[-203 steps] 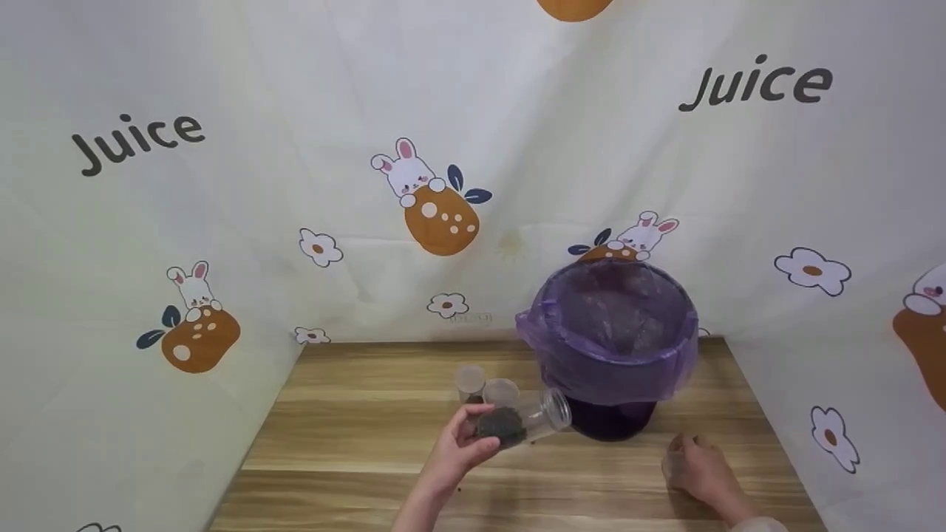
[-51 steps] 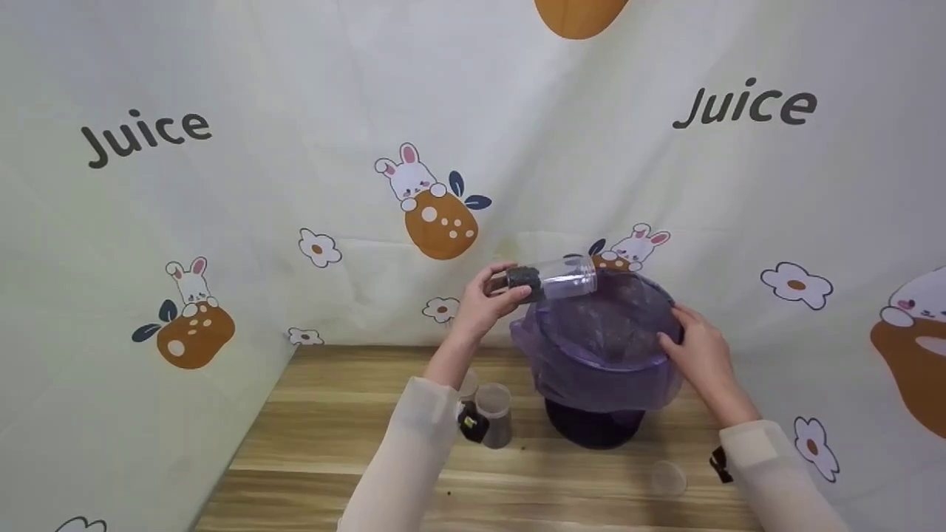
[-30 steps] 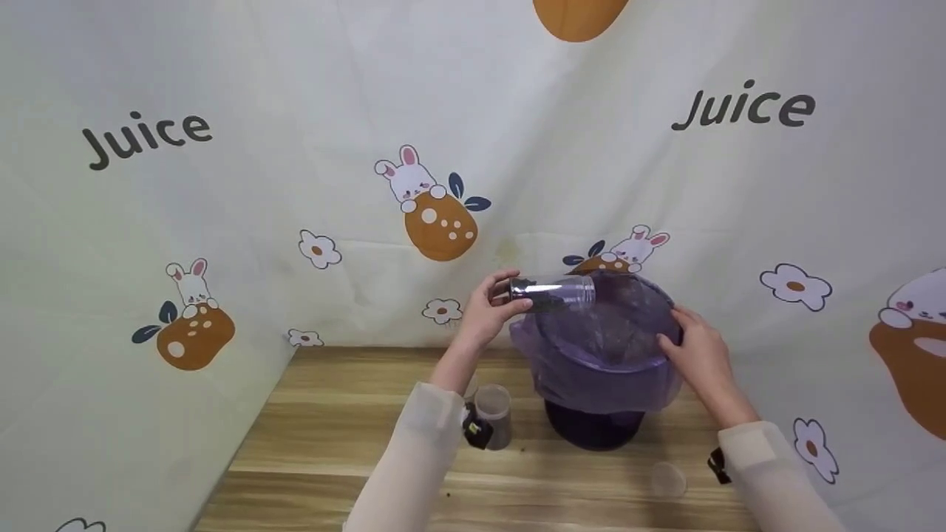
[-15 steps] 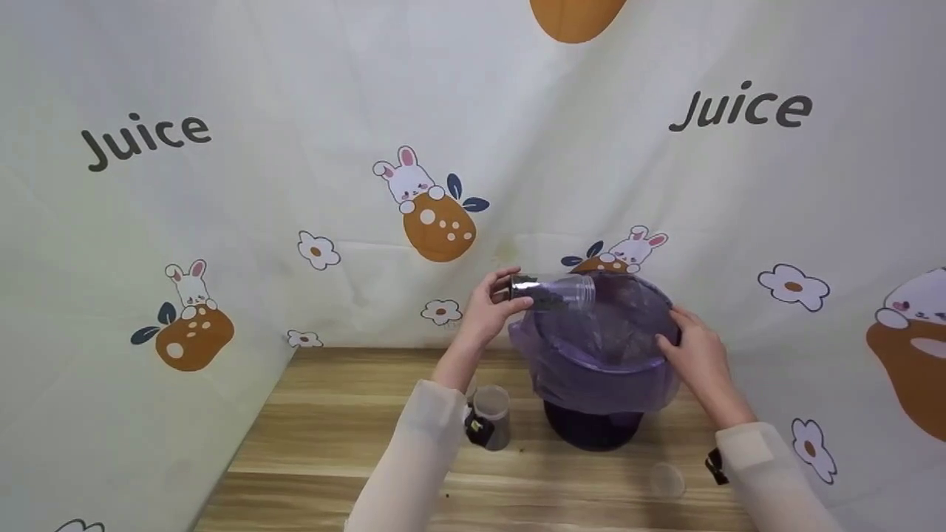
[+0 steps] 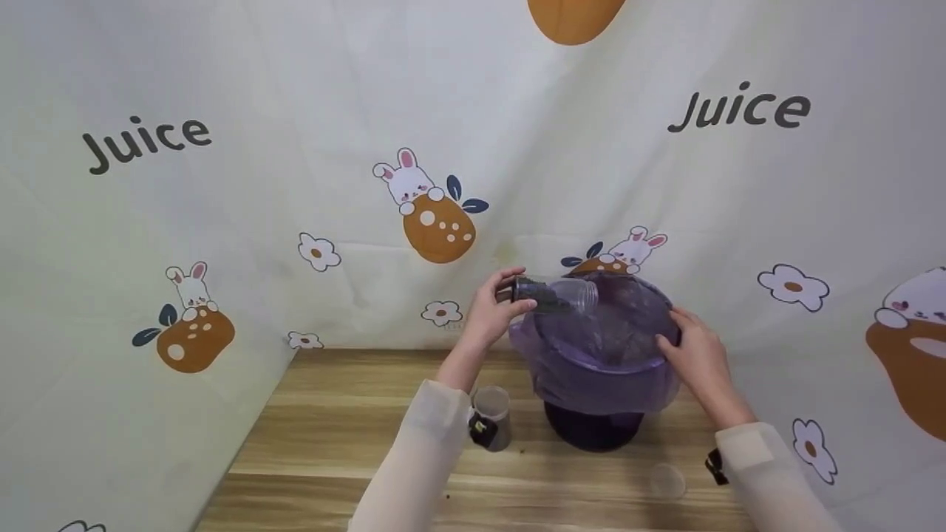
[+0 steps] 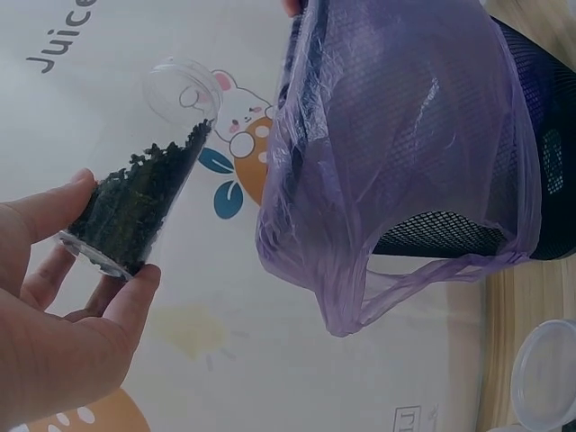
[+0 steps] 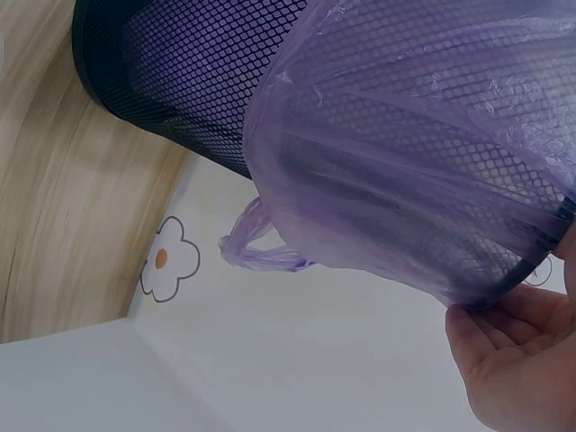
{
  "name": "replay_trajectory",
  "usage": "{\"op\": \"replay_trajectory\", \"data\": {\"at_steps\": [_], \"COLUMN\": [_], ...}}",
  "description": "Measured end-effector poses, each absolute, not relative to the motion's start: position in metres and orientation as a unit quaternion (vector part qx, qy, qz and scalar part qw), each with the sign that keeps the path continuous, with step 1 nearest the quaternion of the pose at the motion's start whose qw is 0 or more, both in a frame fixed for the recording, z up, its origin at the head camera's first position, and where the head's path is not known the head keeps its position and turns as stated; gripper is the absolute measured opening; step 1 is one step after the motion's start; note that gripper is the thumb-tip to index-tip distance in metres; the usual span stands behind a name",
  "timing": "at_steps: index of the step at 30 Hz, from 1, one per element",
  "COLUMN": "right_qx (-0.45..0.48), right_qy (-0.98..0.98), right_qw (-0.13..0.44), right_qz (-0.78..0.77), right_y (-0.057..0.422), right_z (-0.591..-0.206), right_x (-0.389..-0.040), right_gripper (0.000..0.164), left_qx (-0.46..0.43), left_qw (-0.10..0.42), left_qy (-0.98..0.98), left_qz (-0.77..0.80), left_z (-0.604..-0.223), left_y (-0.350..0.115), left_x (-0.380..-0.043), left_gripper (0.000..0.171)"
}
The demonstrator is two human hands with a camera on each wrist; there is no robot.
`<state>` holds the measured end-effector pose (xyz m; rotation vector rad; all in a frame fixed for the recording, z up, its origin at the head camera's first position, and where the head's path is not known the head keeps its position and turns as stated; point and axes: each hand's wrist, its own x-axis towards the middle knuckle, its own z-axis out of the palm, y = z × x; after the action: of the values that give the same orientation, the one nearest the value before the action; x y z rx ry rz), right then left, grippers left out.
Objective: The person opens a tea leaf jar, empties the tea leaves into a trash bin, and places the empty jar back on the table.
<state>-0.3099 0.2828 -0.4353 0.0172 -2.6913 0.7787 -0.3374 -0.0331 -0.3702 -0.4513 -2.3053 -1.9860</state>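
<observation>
My left hand [image 5: 494,314] grips the base end of a clear plastic jar [image 5: 576,294], lidless and tipped nearly on its side. Dark, crumbly dried leaves [image 6: 139,202], much like loose tea, slope along its lower wall toward the mouth. That mouth sits over the near-left part of a black mesh trash can [image 5: 593,430]. A thin purple bag [image 5: 606,388] lines the can and folds down over its rim. On the right side, my right hand [image 5: 698,351] holds the lined rim, fingers and thumb [image 7: 463,337] on either side of it.
Another clear jar [image 5: 494,403] stands on the wooden table [image 5: 332,421], partly behind the left wrist's black strap device [image 5: 482,430]. A round clear lid [image 5: 667,482] lies in front of the can. Printed cloth walls [image 5: 332,170] enclose the back and sides.
Since the earliest frame, my left hand has lifted the jar from low over the table to the can; the leaves have slid toward its mouth. My right hand left the lid and took the rim.
</observation>
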Motion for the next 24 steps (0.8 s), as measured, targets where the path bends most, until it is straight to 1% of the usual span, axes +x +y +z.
{"op": "replay_trajectory", "data": {"at_steps": [8, 24], "right_qx": [-0.005, -0.002], "right_qy": [-0.949, -0.950], "right_qw": [0.162, 0.153], "right_qz": [0.270, 0.271], "right_y": [0.2819, 0.2828], "right_z": [-0.4344, -0.4349], "right_x": [-0.3097, -0.3102], "right_gripper": [0.055, 0.055], "left_qx": [-0.137, -0.149], "left_qw": [0.035, 0.044], "left_qy": [-0.752, -0.769], "left_qz": [-0.644, -0.620], "left_z": [-0.3689, -0.3658], "left_y": [-0.0315, -0.0274], "left_x": [-0.3361, -0.3350], "left_gripper": [0.055, 0.054]}}
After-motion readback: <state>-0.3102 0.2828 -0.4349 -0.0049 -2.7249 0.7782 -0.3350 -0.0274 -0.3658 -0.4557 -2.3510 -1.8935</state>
